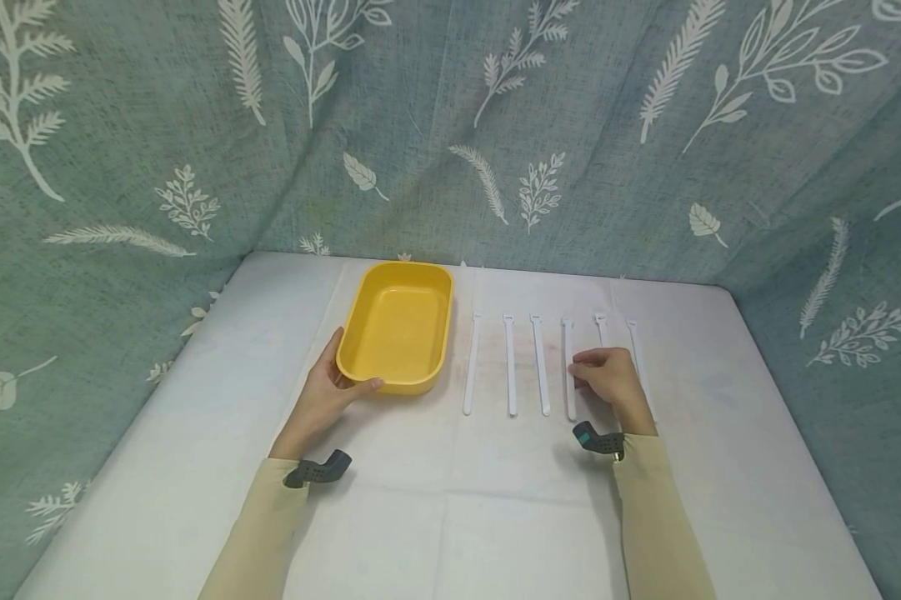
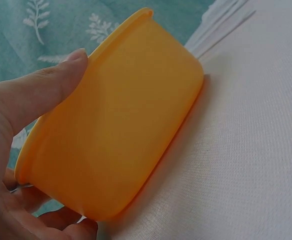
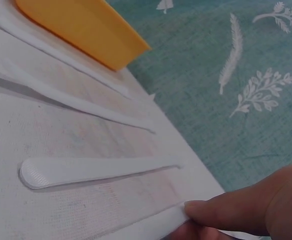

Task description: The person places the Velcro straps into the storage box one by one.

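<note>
A yellow plastic tray [image 1: 399, 329] with rounded corners stands on the table, nothing inside it. My left hand [image 1: 322, 398] grips its near left corner; in the left wrist view the thumb [image 2: 51, 87] lies at the rim and the fingers curl around the tray's side. To the right, several long white plastic strips, such as the leftmost strip [image 1: 472, 367], lie side by side, each with a small wider head at the far end. My right hand [image 1: 611, 379] pinches one white strip [image 3: 146, 225] along its length between thumb and finger. That hand partly covers the strip [image 1: 602, 328] behind it.
White cloth covers the table [image 1: 450, 533]. A blue-green curtain [image 1: 420, 150] with white leaf prints hangs along the table's back and sides. The rightmost strip [image 1: 637, 350] lies just beyond my right hand. Each wrist wears a dark camera band [image 1: 318, 471].
</note>
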Action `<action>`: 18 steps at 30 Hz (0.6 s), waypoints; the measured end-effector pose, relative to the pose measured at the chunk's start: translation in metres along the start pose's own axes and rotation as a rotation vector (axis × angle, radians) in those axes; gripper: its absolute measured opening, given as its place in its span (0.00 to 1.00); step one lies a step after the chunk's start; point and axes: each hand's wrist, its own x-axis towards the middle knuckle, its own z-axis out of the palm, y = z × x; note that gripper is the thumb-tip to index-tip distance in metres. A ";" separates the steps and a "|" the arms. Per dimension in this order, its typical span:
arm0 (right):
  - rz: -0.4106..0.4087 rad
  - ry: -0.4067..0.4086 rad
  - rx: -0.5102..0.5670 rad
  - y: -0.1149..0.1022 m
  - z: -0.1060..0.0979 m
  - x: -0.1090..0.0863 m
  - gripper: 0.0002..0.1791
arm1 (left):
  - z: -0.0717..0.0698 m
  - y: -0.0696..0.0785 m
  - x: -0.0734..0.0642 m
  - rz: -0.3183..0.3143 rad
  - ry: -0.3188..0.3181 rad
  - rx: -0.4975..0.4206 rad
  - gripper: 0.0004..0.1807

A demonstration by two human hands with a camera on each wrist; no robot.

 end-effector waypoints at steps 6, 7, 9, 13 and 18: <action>0.003 -0.007 0.043 -0.002 -0.001 0.000 0.17 | -0.001 0.000 0.000 0.017 0.003 -0.004 0.65; 0.006 -0.003 0.046 -0.003 -0.001 0.000 0.17 | 0.000 0.000 0.000 0.020 0.003 -0.008 0.65; 0.002 0.001 0.053 -0.004 -0.002 0.000 0.17 | 0.000 0.000 0.001 0.027 0.002 -0.017 0.64; 0.013 0.000 0.084 -0.005 -0.001 -0.001 0.17 | 0.000 0.000 0.001 0.037 -0.003 -0.027 0.64; 0.037 -0.020 0.115 -0.006 -0.001 -0.002 0.19 | -0.002 0.000 0.000 0.003 0.002 -0.007 0.64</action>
